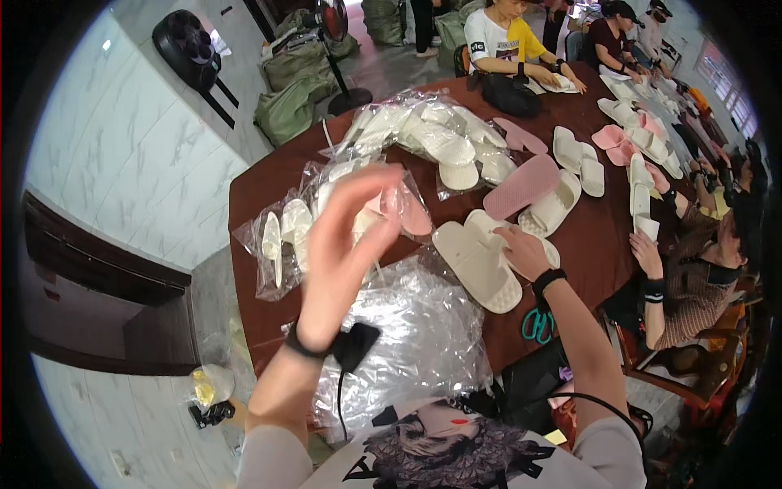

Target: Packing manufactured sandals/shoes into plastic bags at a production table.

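Observation:
My left hand (346, 232), slightly blurred, is raised over bagged slippers on the table. Its fingers are curved with the thumb apart, and I see nothing held between them. Behind its fingertips a pink slipper (415, 213) lies in clear plastic. My right hand (528, 254) is closed on a cream slipper (486, 230), fingers over its upper edge. Another cream slipper (476, 265) with a bumpy sole end lies against it, nearer me. A stack of clear plastic bags (415, 318) spreads in front of my body, left of the slippers.
Bagged white slippers (407, 130) are heaped at the far side of the brown-covered table (586, 244). Loose pink (521, 186) and cream slippers (580, 159) lie beyond my right hand. Teal-handled scissors (538, 324) sit near the edge. Other people work along the right.

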Action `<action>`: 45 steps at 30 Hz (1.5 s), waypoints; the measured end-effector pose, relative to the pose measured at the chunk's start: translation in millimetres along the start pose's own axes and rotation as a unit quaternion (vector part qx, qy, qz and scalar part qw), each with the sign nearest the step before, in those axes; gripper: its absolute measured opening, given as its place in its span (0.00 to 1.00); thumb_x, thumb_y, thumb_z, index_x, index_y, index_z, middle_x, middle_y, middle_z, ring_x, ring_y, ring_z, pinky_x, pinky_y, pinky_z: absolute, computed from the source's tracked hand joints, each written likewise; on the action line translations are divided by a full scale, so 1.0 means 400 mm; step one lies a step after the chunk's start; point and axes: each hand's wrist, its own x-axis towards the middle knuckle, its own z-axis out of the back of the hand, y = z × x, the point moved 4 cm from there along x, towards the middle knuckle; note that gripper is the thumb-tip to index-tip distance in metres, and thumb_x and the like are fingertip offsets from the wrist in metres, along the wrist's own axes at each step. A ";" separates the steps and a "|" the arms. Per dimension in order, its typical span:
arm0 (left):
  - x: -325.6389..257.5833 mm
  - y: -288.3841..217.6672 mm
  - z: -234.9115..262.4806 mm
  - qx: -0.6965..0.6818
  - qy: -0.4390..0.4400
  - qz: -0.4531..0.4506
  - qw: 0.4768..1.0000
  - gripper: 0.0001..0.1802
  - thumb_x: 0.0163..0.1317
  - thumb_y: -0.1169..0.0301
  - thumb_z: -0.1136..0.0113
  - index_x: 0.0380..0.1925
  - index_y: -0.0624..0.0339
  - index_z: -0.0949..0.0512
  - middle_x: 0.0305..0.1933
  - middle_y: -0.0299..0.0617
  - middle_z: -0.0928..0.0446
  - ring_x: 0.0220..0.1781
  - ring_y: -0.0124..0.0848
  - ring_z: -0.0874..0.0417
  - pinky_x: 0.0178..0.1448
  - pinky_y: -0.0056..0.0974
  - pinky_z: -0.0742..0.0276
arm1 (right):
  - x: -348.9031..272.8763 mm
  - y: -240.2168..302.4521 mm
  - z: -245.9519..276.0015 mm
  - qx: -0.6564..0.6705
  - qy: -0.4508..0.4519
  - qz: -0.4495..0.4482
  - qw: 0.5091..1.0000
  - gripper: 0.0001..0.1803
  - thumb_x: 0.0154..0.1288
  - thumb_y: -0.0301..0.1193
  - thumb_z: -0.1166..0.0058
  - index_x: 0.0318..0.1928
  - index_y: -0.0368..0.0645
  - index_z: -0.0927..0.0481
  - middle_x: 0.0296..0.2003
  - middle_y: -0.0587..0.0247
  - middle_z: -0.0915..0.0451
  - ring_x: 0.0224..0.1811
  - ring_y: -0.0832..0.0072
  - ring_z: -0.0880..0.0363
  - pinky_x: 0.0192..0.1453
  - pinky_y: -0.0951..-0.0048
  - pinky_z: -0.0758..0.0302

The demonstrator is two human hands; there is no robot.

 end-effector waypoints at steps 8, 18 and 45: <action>0.431 0.805 0.031 0.420 0.102 0.217 0.875 0.39 0.49 0.57 0.31 0.63 0.43 0.34 0.68 0.55 0.38 0.68 0.52 0.35 0.69 0.66 0.46 | 0.185 -0.016 0.061 -0.044 -0.107 -0.025 0.993 0.43 0.48 0.22 0.38 0.67 0.52 0.39 0.66 0.47 0.40 0.65 0.47 0.38 0.64 0.56 0.32; 0.592 1.159 -0.058 0.669 0.269 0.197 0.664 0.46 0.58 0.76 0.46 0.71 0.20 0.51 0.79 0.45 0.68 0.77 0.62 0.64 0.64 0.82 0.67 | 0.443 -0.157 -0.034 -0.280 -0.024 -0.089 0.956 0.43 0.60 0.28 0.47 0.73 0.66 0.49 0.73 0.48 0.54 0.72 0.39 0.51 0.68 0.37 0.44; 0.284 0.414 0.516 0.534 -0.101 -0.030 0.839 0.03 0.54 0.82 0.55 0.30 0.67 0.33 0.27 0.50 0.31 0.29 0.47 0.28 0.34 0.38 0.32 | 0.374 0.455 -0.019 0.035 -0.173 0.229 0.957 0.23 0.57 0.35 0.47 0.54 0.44 0.28 0.57 0.41 0.31 0.57 0.46 0.30 0.61 0.52 0.30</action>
